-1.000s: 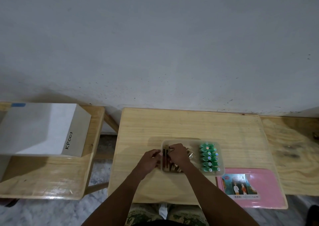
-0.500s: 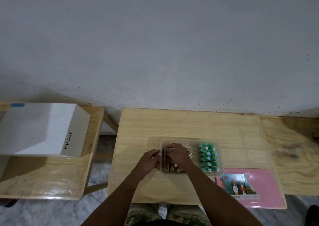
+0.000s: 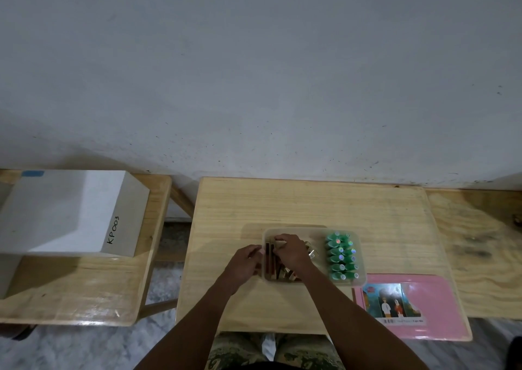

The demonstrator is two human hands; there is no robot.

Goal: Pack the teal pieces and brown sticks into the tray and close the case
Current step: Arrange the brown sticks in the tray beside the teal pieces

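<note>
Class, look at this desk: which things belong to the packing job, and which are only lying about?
Part of the job:
clear tray
teal pieces, lined up in the tray's right side
brown sticks, in its left side
left hand and right hand, both at the sticks
pink case lid

Lying about:
white box marked KP003
side bench

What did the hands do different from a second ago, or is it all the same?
Almost nothing changed. The right hand stays over the brown sticks in the tray, fingers shifting only slightly; the left hand stays at the tray's left edge. Nothing was visibly picked up or let go. The teal pieces, pink case and white box stayed put.
</note>
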